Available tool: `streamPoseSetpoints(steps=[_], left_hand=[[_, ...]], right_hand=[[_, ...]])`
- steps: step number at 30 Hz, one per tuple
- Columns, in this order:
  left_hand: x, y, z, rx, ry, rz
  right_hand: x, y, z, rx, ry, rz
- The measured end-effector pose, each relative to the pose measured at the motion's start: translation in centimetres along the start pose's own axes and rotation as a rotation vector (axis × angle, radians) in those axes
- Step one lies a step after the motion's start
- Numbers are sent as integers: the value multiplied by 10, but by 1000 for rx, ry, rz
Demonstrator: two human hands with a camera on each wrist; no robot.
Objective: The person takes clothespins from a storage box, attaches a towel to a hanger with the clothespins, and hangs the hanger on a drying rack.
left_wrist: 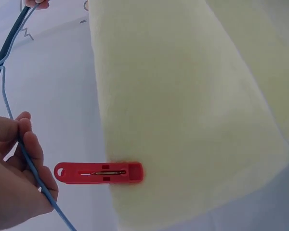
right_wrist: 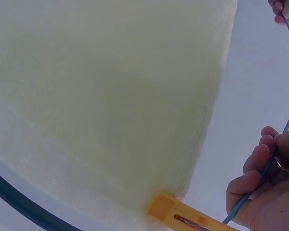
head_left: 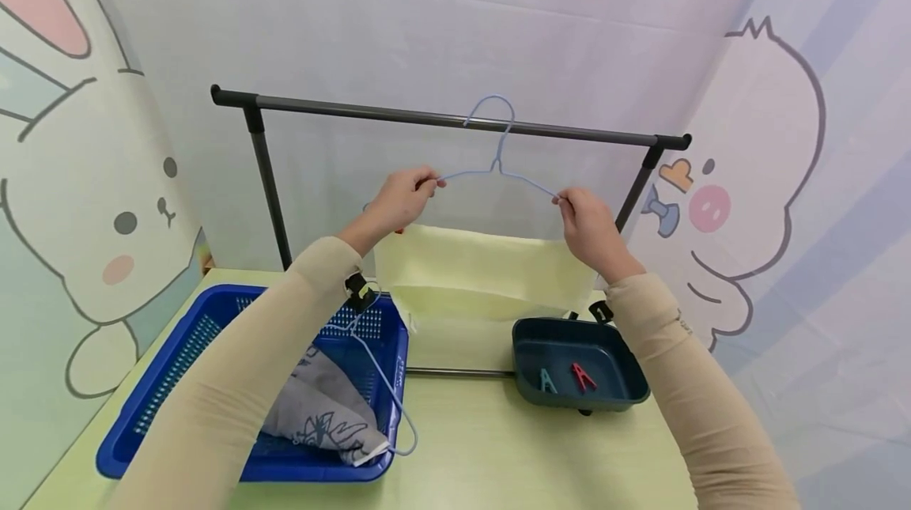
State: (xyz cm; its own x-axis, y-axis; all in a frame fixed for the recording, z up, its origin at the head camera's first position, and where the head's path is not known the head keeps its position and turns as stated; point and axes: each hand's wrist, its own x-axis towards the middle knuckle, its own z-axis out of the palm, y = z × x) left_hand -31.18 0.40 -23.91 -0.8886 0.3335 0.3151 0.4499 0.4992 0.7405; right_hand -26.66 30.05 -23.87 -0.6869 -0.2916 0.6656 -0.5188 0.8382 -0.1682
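A light blue wire hanger (head_left: 499, 166) is held by both hands, its hook up at the dark rod (head_left: 370, 111); I cannot tell whether the hook rests on it. The left hand (head_left: 402, 198) grips the hanger's left shoulder, fingers curled round the wire in the left wrist view. On the right shoulder, the right hand (head_left: 589, 232) pinches the wire likewise. Below the hanger hangs a pale yellow towel (head_left: 484, 265). A red clothespin (left_wrist: 98, 173) bites one edge of it, and an orange clothespin (right_wrist: 183, 214) grips another corner.
At left, a blue plastic basket (head_left: 206, 295) holds grey printed cloth (head_left: 334, 407) with a second wire hanger (head_left: 387, 383) lying over it. A dark green tray (head_left: 523, 336) at right contains a teal clothespin (head_left: 546, 381) and a red one. Rack posts stand either side.
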Motion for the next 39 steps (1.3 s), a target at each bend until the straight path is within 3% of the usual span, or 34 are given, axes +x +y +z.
streamPoseSetpoints(steps=[11, 26, 39], left_hand=[[16, -1, 4, 4, 149, 39], [26, -5, 4, 48, 183, -7], [27, -9, -1, 57, 168, -29]], right_hand=[[12, -3, 3, -1, -1, 73], [14, -5, 10, -10, -12, 91], [13, -15, 13, -6, -110, 158]])
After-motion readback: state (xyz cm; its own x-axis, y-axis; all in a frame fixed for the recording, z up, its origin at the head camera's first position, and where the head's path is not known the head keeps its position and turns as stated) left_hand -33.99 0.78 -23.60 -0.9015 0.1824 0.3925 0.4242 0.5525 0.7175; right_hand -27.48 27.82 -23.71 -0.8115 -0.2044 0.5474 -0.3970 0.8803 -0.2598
